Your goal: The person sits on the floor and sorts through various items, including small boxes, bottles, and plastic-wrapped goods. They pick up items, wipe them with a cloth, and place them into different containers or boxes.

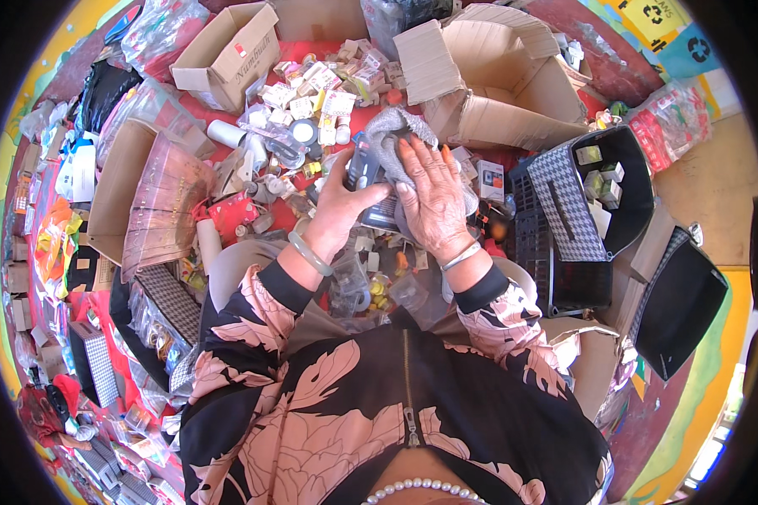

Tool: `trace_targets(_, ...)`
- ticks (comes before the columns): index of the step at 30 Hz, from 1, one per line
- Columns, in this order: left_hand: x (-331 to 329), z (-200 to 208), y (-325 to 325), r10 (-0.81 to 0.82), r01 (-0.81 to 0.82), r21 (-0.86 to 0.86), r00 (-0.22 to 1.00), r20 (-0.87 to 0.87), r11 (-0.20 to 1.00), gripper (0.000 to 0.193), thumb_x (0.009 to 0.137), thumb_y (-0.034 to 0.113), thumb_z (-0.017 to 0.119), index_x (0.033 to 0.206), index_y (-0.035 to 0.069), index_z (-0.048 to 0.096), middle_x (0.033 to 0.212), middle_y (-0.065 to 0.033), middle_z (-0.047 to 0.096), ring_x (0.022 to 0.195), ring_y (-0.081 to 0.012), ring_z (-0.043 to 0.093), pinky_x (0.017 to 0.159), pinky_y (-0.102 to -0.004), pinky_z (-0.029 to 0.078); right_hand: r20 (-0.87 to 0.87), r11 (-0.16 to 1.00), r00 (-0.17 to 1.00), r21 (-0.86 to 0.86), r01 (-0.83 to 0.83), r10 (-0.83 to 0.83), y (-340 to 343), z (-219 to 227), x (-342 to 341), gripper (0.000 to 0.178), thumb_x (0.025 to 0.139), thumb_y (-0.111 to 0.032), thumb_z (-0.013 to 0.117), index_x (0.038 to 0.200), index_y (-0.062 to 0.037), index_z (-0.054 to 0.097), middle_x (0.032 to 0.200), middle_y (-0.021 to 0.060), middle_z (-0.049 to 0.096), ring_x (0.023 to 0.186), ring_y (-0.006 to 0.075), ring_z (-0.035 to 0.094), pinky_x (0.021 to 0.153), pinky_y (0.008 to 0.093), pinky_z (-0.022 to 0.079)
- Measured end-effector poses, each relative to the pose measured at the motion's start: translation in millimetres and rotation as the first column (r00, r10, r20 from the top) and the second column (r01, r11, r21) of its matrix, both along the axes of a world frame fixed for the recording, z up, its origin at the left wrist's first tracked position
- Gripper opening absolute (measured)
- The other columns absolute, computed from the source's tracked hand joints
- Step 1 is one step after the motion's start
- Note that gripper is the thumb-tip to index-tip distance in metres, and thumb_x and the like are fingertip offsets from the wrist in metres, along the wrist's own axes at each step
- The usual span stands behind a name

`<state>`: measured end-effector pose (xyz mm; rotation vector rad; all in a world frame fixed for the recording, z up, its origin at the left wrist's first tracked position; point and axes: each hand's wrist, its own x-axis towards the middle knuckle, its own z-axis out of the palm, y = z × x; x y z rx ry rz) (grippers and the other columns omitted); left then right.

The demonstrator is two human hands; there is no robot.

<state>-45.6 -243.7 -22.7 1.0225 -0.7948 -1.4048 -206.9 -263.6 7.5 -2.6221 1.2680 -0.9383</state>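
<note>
My left hand [345, 206] is closed around the side of a dark, flat-faced object [364, 172] with small grey shapes on its face; its exact kind is unclear. A crumpled grey cloth [387, 128] is bunched over the right side of that object. My right hand [434, 198] lies over the cloth with fingers extended upward, pressing it against the object and holding it there. Between the hands, the object's lower edge shows; the cloth hides the rest. Just beyond it sits a pile of small cartons [337, 101], mostly white and yellow.
Open cardboard boxes stand at the back left [227, 59], back right [505, 76] and left [156, 202]. To the right are a houndstooth storage bin [577, 198] holding small cartons and a black crate [573, 282]. Plastic containers [349, 282] lie between my knees.
</note>
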Motion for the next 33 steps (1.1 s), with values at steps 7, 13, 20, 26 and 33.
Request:
trace_targets(7, 7, -2, -7, 0.049, -0.017, 0.133, 0.969, -0.241, 0.991, 0.072, 0.076, 0.008, 0.064, 0.137, -0.001, 0.026, 0.114, -0.015, 0.053, 0.096, -0.0194, 0.058, 0.078, -0.029, 0.049, -0.099, 0.986, 0.981, 0.018, -0.169, 0.17, 27, -2, 13, 0.063, 0.078, -0.024, 0.06, 0.134, -0.0032, 0.04, 0.137, 0.015, 0.04, 0.13, 0.0287, 0.035, 0.109, 0.0432, 0.022)
trace_targets(13, 2, 9, -1, -0.056, 0.055, -0.028, 0.997, -0.044, 0.998, 0.075, 0.075, 0.01, 0.069, 0.136, -0.005, 0.03, 0.122, -0.0145, 0.05, 0.106, -0.0169, 0.052, 0.089, -0.0268, 0.043, -0.019, 0.995, 0.998, -0.086, 0.05, -0.052, 16, 7, -1, 0.052, 0.08, -0.019, 0.057, 0.129, -0.0021, 0.045, 0.132, 0.0143, 0.046, 0.127, 0.0281, 0.039, 0.109, 0.043, 0.023)
trace_targets(20, -5, -1, 0, -0.177, 0.183, 0.007, 0.955, -0.236, 0.983, 0.072, 0.078, 0.015, 0.065, 0.136, -0.006, 0.029, 0.119, -0.0118, 0.053, 0.107, -0.0187, 0.053, 0.092, -0.0301, 0.043, 0.48, 0.735, 0.598, 0.606, 0.304, -0.642, -52, -34, -68, 0.038, 0.095, -0.027, 0.041, 0.112, 0.0043, 0.053, 0.101, 0.0199, 0.063, 0.087, 0.034, 0.063, 0.073, 0.0376, 0.05)
trace_targets(26, 11, 17, 3, -0.146, 0.244, 0.098, 0.807, -0.571, 0.965, 0.044, 0.086, 0.029, 0.056, 0.12, 0.002, 0.048, 0.112, -0.0142, 0.06, 0.1, -0.0268, 0.06, 0.087, -0.0451, 0.049, 0.719, 0.648, -0.232, 0.376, -0.663, -0.655, -33, 9, -71, 0.047, 0.094, -0.041, 0.039, 0.118, -0.0025, 0.05, 0.112, 0.0164, 0.056, 0.1, 0.03, 0.058, 0.089, 0.0423, 0.047)
trace_targets(33, 2, 11, 9, -0.161, 0.225, 0.092, 0.879, -0.45, 0.97, 0.042, 0.09, 0.027, 0.05, 0.123, 0.001, 0.046, 0.115, -0.0141, 0.058, 0.104, -0.0268, 0.058, 0.091, -0.0438, 0.046, 0.846, 0.801, 0.485, 0.443, -0.404, -0.223, -8, -2, -14, 0.051, 0.097, -0.037, 0.035, 0.138, -0.007, 0.036, 0.133, 0.0108, 0.045, 0.121, 0.0185, 0.041, 0.103, 0.029, 0.028)
